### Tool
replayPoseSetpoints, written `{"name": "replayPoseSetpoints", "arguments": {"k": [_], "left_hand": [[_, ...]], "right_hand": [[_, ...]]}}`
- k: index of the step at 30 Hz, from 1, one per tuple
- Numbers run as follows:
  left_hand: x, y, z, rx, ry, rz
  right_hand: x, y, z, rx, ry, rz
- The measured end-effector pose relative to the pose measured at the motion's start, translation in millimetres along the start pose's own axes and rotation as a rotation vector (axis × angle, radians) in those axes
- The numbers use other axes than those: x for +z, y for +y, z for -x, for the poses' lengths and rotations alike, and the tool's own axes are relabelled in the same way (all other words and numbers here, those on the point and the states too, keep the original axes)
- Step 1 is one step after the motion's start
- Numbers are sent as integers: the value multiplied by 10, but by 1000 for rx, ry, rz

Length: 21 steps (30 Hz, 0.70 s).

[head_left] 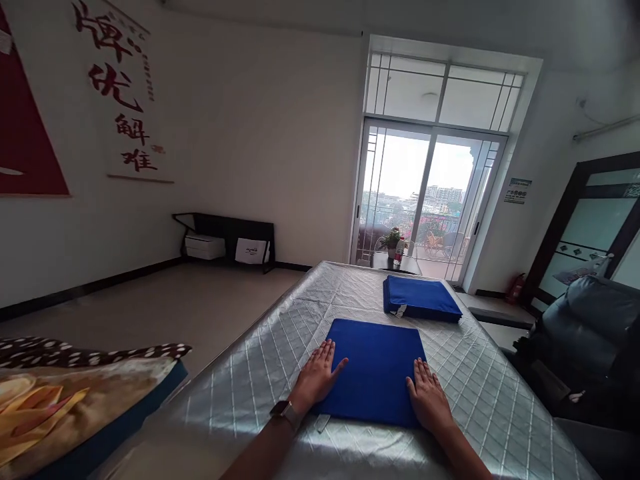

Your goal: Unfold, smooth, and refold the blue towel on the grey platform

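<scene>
A flat blue square of folded fabric (373, 370) lies on the quilted silver table cover (270, 347) in front of me. On its left edge rests my left hand (320, 373), fingers stretched out flat and a watch on the wrist. My right hand (429, 390) lies flat along the right edge, its fingers extended too. A small white tag (323, 423) pokes out at the near left corner. Farther back on the table is a stack of similar blue pieces (423, 298), with a white tag at its front.
Dark seats (590, 333) stand close to the table's right side. A patterned cushioned surface (75, 407) is at the lower left. Beyond the table's far end, a small black table (395, 264) holds a plant and a bottle before glass sliding doors (425, 200).
</scene>
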<state>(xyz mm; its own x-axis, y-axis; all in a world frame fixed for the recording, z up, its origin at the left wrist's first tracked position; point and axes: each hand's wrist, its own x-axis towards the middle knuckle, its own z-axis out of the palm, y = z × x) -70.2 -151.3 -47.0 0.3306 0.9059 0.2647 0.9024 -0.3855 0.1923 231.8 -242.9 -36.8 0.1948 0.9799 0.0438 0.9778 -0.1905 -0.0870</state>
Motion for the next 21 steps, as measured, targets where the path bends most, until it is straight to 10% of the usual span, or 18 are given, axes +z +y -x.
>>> {"name": "replayPoseSetpoints", "arguments": {"k": [14,21], "left_hand": [[-14,23,-51,-31,41,-98],[-14,1172,-53,275,-62,43]], "right_hand": [[35,2,44,9,30,-75],[43,2,35,17,27,-83]]}}
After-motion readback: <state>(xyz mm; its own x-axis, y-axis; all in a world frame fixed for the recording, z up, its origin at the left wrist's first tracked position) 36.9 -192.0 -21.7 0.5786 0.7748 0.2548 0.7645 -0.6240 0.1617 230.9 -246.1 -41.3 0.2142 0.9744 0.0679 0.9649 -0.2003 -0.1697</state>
